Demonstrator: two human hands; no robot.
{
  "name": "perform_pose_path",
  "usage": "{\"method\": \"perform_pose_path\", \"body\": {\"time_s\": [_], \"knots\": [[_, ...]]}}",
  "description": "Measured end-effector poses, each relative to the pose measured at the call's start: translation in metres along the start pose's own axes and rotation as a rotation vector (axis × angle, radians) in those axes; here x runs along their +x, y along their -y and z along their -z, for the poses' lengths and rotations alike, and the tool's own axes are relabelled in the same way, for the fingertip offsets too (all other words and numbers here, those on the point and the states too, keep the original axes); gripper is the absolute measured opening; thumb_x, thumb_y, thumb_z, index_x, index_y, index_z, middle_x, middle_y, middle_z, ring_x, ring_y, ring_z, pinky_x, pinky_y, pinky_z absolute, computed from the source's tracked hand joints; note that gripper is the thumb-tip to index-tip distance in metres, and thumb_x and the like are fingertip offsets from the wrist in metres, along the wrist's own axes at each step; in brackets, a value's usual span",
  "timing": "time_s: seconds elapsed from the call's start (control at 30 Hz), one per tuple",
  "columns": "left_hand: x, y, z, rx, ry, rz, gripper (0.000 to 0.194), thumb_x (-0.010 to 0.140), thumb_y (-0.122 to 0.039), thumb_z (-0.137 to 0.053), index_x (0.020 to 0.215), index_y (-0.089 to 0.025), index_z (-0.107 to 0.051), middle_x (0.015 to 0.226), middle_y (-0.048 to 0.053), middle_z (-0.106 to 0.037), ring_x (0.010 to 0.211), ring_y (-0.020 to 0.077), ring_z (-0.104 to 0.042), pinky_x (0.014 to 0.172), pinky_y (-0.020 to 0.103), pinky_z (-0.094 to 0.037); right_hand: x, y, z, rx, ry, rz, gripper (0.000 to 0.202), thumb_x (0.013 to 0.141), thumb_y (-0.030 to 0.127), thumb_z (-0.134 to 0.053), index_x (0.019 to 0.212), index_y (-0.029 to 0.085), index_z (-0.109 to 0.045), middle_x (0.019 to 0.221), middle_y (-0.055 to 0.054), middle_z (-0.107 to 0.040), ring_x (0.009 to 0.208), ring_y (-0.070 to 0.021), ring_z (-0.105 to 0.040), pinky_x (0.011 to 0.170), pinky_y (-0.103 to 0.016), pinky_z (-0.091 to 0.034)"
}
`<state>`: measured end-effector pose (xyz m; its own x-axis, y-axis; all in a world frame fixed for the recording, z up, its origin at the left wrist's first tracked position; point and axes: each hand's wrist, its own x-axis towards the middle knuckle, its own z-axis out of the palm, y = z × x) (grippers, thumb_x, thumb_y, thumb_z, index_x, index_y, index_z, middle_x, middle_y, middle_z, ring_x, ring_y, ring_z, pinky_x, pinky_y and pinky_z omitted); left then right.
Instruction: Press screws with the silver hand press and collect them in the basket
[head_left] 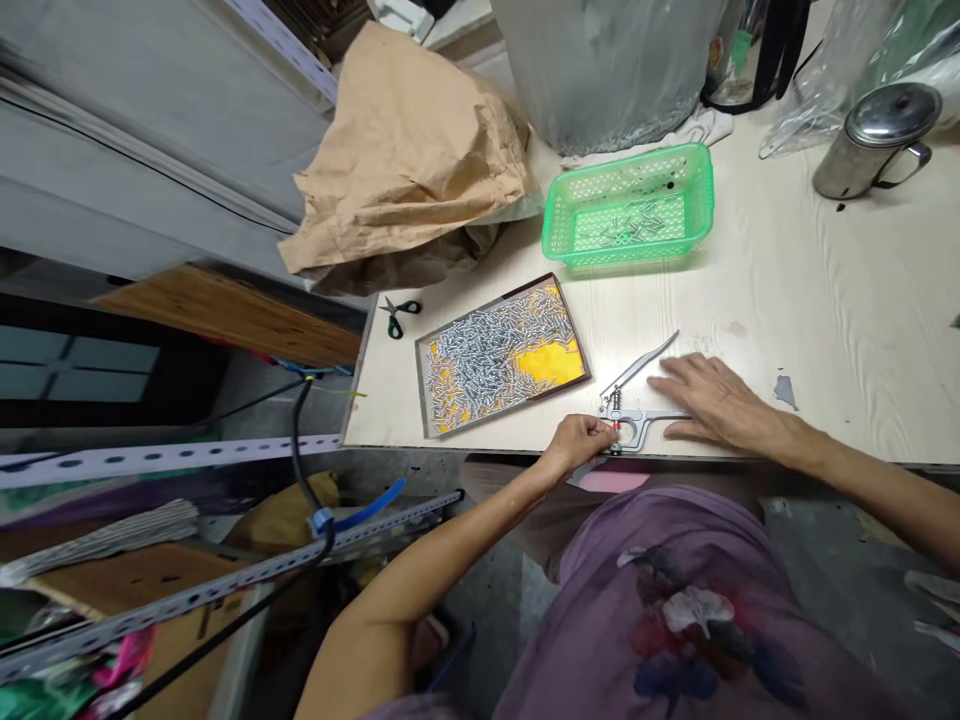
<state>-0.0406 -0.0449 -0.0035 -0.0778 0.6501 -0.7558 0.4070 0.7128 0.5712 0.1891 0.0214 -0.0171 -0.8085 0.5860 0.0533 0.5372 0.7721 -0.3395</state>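
A metal hand tool [636,428] with two long handles and a small spring lies at the table's front edge, its handles spread apart. My left hand [579,441] is at the tool's head, fingertips pinched together beside a small red part; what they pinch is too small to make out. Over the end of the lower handle rests my right hand [709,403], palm down with the fingers apart. To the left, a shallow tray [501,357] with a yellow bottom holds many small silver metal pieces.
A green basket [628,255] with several silver pieces stands behind the tool. Green-handled scissors [396,316] lie near the table's left edge. Brown paper [420,150] fills the back left. A metal jug [870,145] and a kettle [754,55] stand at the back right.
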Motion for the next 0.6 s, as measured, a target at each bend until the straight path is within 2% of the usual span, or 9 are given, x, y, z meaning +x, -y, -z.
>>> {"method": "perform_pose_path", "body": {"time_s": [0.07,0.1,0.17,0.27,0.37,0.47,0.53,0.6], "knots": [[0.0,0.001,-0.001,0.0,-0.008,0.001,0.019,0.068,-0.029,-0.071,0.063,-0.012,-0.065,0.045,-0.007,-0.048,0.039,0.0046,-0.037,0.041,0.018,-0.03,0.005,-0.012,0.002,-0.04,-0.012,-0.006,0.076,0.07,0.059,-0.075,0.131,0.023,-0.05,0.139,-0.018,-0.049,0.124,-0.0378,-0.044,0.089,-0.047,-0.042],[-0.001,0.002,-0.001,0.0,-0.01,0.003,0.019,0.069,-0.029,-0.071,0.063,-0.012,-0.065,0.045,-0.007,-0.048,0.039,0.0046,-0.037,0.041,0.018,-0.03,0.008,-0.017,0.002,-0.049,-0.007,-0.002,0.083,0.065,0.062,-0.077,0.133,0.024,-0.047,0.142,-0.018,-0.047,0.127,-0.0391,-0.041,0.092,-0.049,-0.041],[-0.002,0.001,-0.001,-0.002,-0.009,0.001,0.018,0.069,-0.028,-0.07,0.063,-0.012,-0.064,0.045,-0.007,-0.048,0.039,0.0046,-0.037,0.04,0.018,-0.03,0.013,-0.024,0.001,-0.052,0.013,0.013,0.09,0.061,0.065,-0.078,0.134,0.024,-0.046,0.14,-0.017,-0.049,0.126,-0.0395,-0.041,0.092,-0.049,-0.04],[-0.002,0.0,-0.001,-0.011,0.001,-0.009,0.019,0.068,-0.03,-0.07,0.063,-0.012,-0.064,0.047,-0.006,-0.049,0.04,0.0047,-0.038,0.039,0.018,-0.031,0.021,-0.027,0.001,-0.075,0.031,0.017,0.092,0.058,0.068,-0.077,0.132,0.022,-0.048,0.125,-0.017,-0.057,0.115,-0.038,-0.048,0.088,-0.047,-0.04],[-0.002,0.0,-0.001,0.003,0.004,-0.016,0.022,0.069,-0.033,-0.071,0.064,-0.012,-0.065,0.048,-0.006,-0.049,0.04,0.0047,-0.037,0.04,0.018,-0.032,0.025,-0.025,0.003,-0.108,0.057,0.024,0.083,0.059,0.068,-0.076,0.123,0.02,-0.053,0.112,-0.015,-0.061,0.101,-0.034,-0.052,0.083,-0.044,-0.04],[-0.005,0.002,0.001,0.126,-0.002,-0.027,0.023,0.075,-0.034,-0.068,0.068,-0.012,-0.067,0.051,-0.005,-0.052,0.042,0.0061,-0.041,0.042,0.019,-0.033,0.024,-0.022,0.005,-0.12,0.08,0.034,0.064,0.065,0.06,-0.075,0.111,0.019,-0.058,0.105,-0.014,-0.061,0.095,-0.0316,-0.052,0.079,-0.042,-0.04],[-0.008,0.003,0.002,0.3,-0.093,-0.119,0.023,0.079,-0.033,-0.067,0.068,-0.014,-0.067,0.057,-0.002,-0.056,0.049,0.0091,-0.049,0.049,0.021,-0.038,0.02,-0.018,0.007,-0.103,0.092,0.028,0.051,0.069,0.052,-0.076,0.104,0.018,-0.06,0.102,-0.014,-0.061,0.092,-0.0297,-0.051,0.077,-0.039,-0.041],[-0.011,0.001,-0.001,0.49,-0.232,-0.305,0.02,0.084,-0.032,-0.065,0.072,-0.015,-0.067,0.069,0.002,-0.062,0.064,0.0133,-0.057,0.059,0.023,-0.044,0.016,-0.014,0.007,-0.074,0.102,0.014,0.042,0.072,0.043,-0.077,0.1,0.017,-0.06,0.101,-0.013,-0.06,0.09,-0.0276,-0.051,0.075,-0.037,-0.042]]}}
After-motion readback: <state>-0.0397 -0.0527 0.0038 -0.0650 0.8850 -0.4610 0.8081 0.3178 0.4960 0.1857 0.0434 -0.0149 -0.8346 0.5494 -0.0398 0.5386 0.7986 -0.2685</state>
